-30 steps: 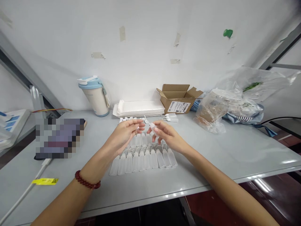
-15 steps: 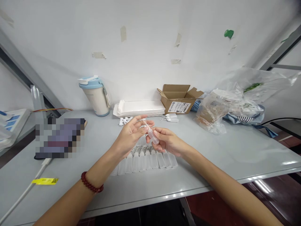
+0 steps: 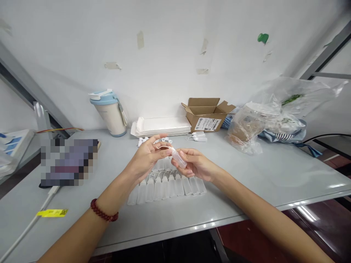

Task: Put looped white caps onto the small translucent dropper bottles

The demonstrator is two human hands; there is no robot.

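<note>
My right hand (image 3: 193,162) wraps its fingers round the body of a small clear plastic bottle (image 3: 179,159), held tilted above the table. At its upper end, the fingers of my left hand (image 3: 148,157) pinch the bottle's white top, where a thin white strand (image 3: 164,147) bends over toward the left fingers. Below both hands lies a row of similar small bottles (image 3: 164,188), each with a thin white strand at its neck. More bottles behind that row are partly hidden by the hands. Small white caps (image 3: 141,141) lie just beyond my left hand.
A stack of flat white boxes (image 3: 164,126) and an open cardboard box (image 3: 205,117) stand by the wall, with two bottles (image 3: 199,137) in front. A tumbler (image 3: 109,115), a phone (image 3: 70,162) and a white cable (image 3: 30,224) are leftward. Plastic bags (image 3: 246,128) lie at right.
My left hand has come over to the bottle and now pinches its top. The strand, which stuck up straight from the bottle, is now bent over. My right hand has kept its hold.
</note>
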